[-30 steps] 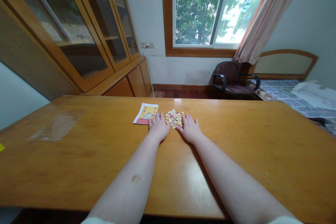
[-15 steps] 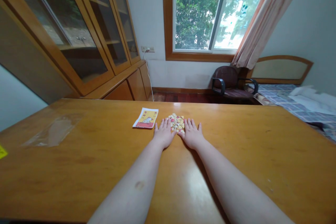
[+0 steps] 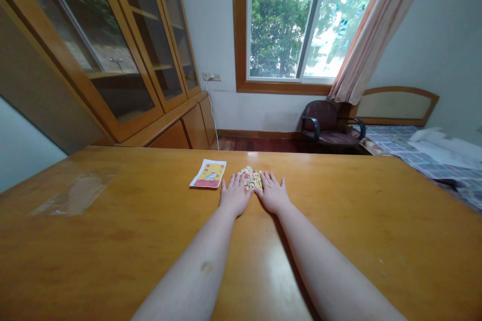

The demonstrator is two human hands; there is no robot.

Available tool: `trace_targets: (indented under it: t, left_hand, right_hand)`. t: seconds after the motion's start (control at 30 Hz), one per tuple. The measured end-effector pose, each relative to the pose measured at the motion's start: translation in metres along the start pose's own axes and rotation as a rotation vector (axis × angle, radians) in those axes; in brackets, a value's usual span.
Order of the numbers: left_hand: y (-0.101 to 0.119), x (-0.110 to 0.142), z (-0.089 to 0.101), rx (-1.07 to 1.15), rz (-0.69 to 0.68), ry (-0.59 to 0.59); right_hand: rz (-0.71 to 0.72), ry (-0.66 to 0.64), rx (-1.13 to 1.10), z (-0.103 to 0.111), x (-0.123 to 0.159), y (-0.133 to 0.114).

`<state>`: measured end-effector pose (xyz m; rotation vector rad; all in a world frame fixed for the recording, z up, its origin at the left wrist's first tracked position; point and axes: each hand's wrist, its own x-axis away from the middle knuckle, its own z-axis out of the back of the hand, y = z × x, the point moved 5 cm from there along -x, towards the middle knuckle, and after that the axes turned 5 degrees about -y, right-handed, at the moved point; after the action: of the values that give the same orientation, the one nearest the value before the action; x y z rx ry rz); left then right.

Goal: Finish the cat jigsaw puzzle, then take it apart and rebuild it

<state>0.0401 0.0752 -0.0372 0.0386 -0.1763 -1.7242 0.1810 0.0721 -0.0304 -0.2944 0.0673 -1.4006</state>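
Note:
A small heap of jigsaw puzzle pieces [image 3: 251, 179], yellow, white and red, lies on the wooden table [image 3: 113, 261] between my hands. My left hand [image 3: 235, 195] rests palm down at the heap's left side, fingers stretched forward. On the other side, my right hand [image 3: 272, 192] lies flat with its fingers spread, touching the heap's right edge. Both thumbs point inward at the near side of the pieces. Just left of my left hand is a picture card [image 3: 208, 174] showing a cartoon animal on yellow and red. Part of the heap is hidden under my fingers.
A clear plastic bag [image 3: 75, 193] lies flat on the table's left part. Beyond the table's far edge stand an office chair [image 3: 323, 123] and a bed [image 3: 406, 145]. A glass-door cabinet [image 3: 124, 50] rises at the left, and a window [image 3: 286, 20] is straight ahead.
My right hand has moved slightly left, and the heap between my hands looks narrower. The whole view has shifted a little. The picture card stays in place on the table.

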Motion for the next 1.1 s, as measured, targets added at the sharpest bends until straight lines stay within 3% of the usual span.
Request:
trace_targets:
  t: [0.23,0.37,0.47,0.67,1.1]
  left_hand:
    - [0.000,0.004,0.006,0.045,-0.003,0.037]
    - [0.002,0.021,0.012,0.092,0.017,-0.023]
    - [0.004,0.043,0.014,0.098,0.018,-0.079]
    - [0.002,0.081,0.014,0.039,0.042,-0.058]
    - [0.003,0.090,-0.003,-0.040,0.034,-0.015]
  right_hand:
    - [-0.033,0.110,-0.177,0.004,-0.004,0.011]
    - [-0.002,0.122,-0.258,0.005,0.015,0.020]
    - [0.021,0.097,-0.190,0.001,0.042,0.022]
    - [0.030,0.052,-0.107,-0.006,0.085,0.009]
    - [0.047,0.029,0.011,-0.011,0.088,-0.002]
